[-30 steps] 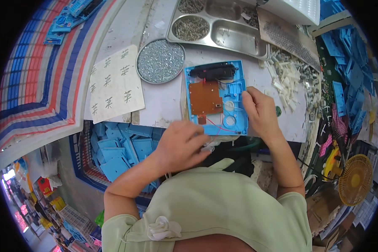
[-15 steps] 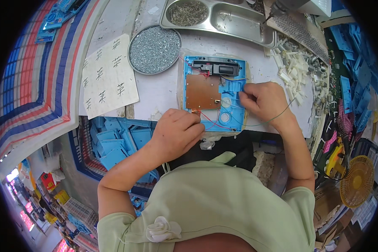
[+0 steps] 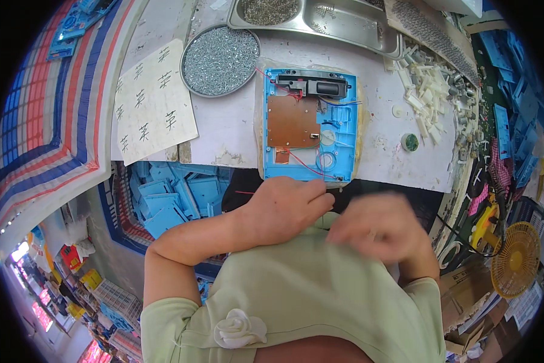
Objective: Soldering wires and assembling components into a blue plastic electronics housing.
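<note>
A blue plastic case [image 3: 349, 136] lies open on the bench before me. In it are a brown circuit board [image 3: 292, 121], a black housing [image 3: 329, 89] along the far edge, and thin red and blue wires. My left hand [image 3: 287, 209] is just off the case's near edge, its fingers curled and pressed together; whatever they pinch is hidden. A short piece of red wire [image 3: 244, 192] shows left of that hand. My right hand [image 3: 377, 227] is close to my body, right of the left hand, and motion smears its fingers.
A round dish of screws [image 3: 220, 60] and a steel tray [image 3: 344, 27] stand at the back. White plastic parts [image 3: 426, 100] and a green disc [image 3: 410, 142] lie to the right. Handwritten paper [image 3: 157, 109] is at left, above a bin of blue panels [image 3: 163, 206].
My right hand has left the case's right side and come down toward my body. My left hand has moved right and nearer me. The green wire across my right wrist no longer shows.
</note>
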Tool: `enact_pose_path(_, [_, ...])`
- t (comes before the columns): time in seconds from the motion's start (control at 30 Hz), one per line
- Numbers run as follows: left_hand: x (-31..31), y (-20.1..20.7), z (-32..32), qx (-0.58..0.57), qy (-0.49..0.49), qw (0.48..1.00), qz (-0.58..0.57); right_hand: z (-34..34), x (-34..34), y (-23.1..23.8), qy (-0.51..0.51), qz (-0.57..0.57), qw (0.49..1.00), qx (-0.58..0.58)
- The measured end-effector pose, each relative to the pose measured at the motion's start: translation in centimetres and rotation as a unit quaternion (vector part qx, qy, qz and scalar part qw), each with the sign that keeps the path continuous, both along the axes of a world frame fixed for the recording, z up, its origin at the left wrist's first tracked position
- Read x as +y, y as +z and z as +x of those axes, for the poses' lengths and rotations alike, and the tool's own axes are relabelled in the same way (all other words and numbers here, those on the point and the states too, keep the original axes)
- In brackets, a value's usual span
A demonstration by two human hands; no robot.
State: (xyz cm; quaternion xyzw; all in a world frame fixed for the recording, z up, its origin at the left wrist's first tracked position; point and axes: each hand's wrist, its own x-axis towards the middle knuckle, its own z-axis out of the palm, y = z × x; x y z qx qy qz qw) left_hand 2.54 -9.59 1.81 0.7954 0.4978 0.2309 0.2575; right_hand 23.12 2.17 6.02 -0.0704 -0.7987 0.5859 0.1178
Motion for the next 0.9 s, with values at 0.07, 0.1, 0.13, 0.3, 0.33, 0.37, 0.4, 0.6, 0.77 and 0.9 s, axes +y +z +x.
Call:
enact_pose_path(0.07, [-0.6, -0.2, -0.5, -0.013, 0.021, 0.999, 0.036, -1.0, 1.8, -1.9, -0.110, 0.177, 0.978, -0.028])
enact_pose_path(0.1, [-0.8, -0.3, -0.9, -0.020, 0.029, 0.998, 0.055, -1.5, 1.9, -2.9, -0.112, 0.239, 0.964, -0.027])
enact_pose_path(0.13, [-1.1, -0.3, -1.6, -0.011, 0.061, 0.996, 0.059, -2.3, 1.6, -3.9, -0.114, 0.301, 0.947, -0.026])
enact_pose_path(0.3, [-3.3, -1.0, -5.3, 0.041, 0.264, 0.962, 0.049, -4.6, -0.5, -4.3, -0.141, 0.384, 0.911, -0.058])
enact_pose_path(0.33, [-3.8, -1.4, -5.3, 0.035, 0.268, 0.962, 0.043, -5.3, -1.0, -4.4, -0.150, 0.383, 0.910, -0.051])
enact_pose_path(0.37, [-4.3, -1.9, -5.1, 0.029, 0.271, 0.961, 0.039, -5.9, -1.5, -4.4, -0.160, 0.381, 0.909, -0.043])
enact_pose_path(0.4, [-4.6, -2.1, -4.9, 0.024, 0.273, 0.961, 0.034, -6.4, -1.9, -4.8, -0.161, 0.373, 0.913, -0.032])
enact_pose_path(0.6, [-6.5, -3.5, -2.9, -0.007, 0.160, 0.984, -0.071, -7.9, -3.6, -5.8, -0.151, 0.342, 0.927, -0.020])
enact_pose_path(0.77, [-4.5, -0.9, -6.4, -0.118, 0.083, 0.985, -0.096, -8.3, -3.7, -5.5, -0.159, 0.365, 0.916, -0.046])
enact_pose_path(0.9, [-2.4, -3.0, -6.5, -0.082, 0.146, 0.986, 0.011, -7.7, -2.4, -4.3, -0.135, 0.369, 0.919, -0.046])
